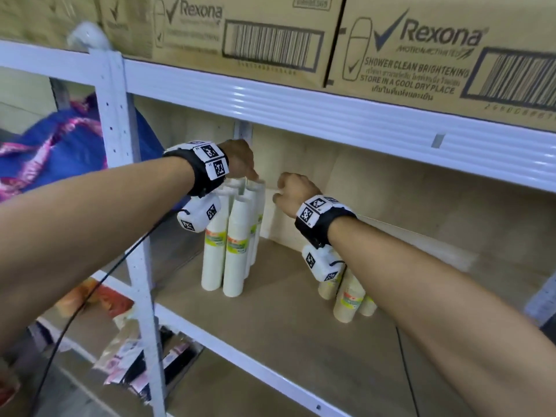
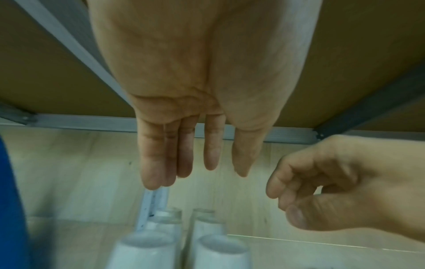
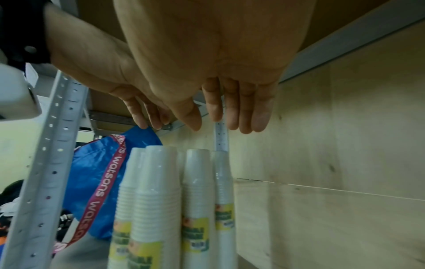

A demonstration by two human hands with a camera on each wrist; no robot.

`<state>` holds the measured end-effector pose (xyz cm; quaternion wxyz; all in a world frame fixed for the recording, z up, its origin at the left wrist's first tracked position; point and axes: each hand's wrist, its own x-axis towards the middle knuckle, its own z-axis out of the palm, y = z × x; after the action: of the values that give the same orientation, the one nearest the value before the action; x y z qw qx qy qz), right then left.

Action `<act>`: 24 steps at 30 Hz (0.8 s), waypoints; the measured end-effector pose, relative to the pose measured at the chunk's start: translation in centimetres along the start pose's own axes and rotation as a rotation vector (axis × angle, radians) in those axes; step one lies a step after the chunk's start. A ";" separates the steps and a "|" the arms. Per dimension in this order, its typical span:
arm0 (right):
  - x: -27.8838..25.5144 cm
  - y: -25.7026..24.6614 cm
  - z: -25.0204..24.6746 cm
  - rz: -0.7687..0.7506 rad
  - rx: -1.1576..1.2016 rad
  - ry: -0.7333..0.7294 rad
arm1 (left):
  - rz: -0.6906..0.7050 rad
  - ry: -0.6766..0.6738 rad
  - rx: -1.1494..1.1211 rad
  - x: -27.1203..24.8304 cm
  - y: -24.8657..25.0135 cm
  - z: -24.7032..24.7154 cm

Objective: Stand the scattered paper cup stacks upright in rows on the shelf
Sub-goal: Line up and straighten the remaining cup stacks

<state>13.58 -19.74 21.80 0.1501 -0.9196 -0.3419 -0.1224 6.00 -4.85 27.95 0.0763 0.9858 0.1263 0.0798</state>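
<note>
Several white paper cup stacks (image 1: 233, 242) in clear wrap with yellow-green labels stand upright in a tight cluster at the shelf's back left corner. My left hand (image 1: 240, 161) hovers just over their tops, fingers straight and holding nothing (image 2: 207, 163). My right hand (image 1: 287, 191) hangs right of the cluster at top height, fingers relaxed and empty (image 3: 218, 118). The stack tops (image 2: 220, 251) show below both hands, and their sides (image 3: 156, 200) fill the right wrist view. More cup stacks (image 1: 349, 299) lie under my right forearm, partly hidden.
The wooden shelf board (image 1: 270, 320) has bare room between the two cup groups. A white beam (image 1: 331, 115) with Rexona cartons (image 1: 421, 55) on it runs close overhead. A white upright post (image 1: 120, 152) stands left, a blue bag (image 1: 60, 152) beyond it. Packets (image 1: 126, 356) fill the lower shelf.
</note>
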 end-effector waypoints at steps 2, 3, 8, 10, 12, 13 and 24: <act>0.2 -1.8 0.4 -0.029 0.018 -0.002 | -0.038 0.007 -0.003 -0.5 -1.5 0.1; 0.3 -2.6 0.6 -0.041 0.029 -0.006 | -0.056 0.011 -0.019 -0.8 -2.2 0.2; 0.6 -5.5 2.5 -0.053 0.091 -0.015 | -0.106 -0.009 -0.069 -1.6 -4.3 1.7; 0.5 -6.0 2.9 -0.052 0.115 -0.029 | -0.112 0.008 -0.100 -1.7 -5.1 2.4; 0.5 -6.3 3.5 -0.054 0.124 -0.054 | -0.107 0.011 -0.114 -1.7 -5.7 3.3; 0.7 -6.4 3.8 -0.047 0.124 -0.067 | -0.100 0.010 -0.116 -1.5 -5.9 3.8; 1.0 -6.3 5.4 0.002 0.233 -0.124 | -0.042 0.029 -0.269 -1.2 -7.5 6.6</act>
<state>10.83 -12.67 18.31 0.2345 -0.9020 -0.3617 -0.0246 4.23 1.14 20.04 0.2077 0.9625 0.1363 0.1088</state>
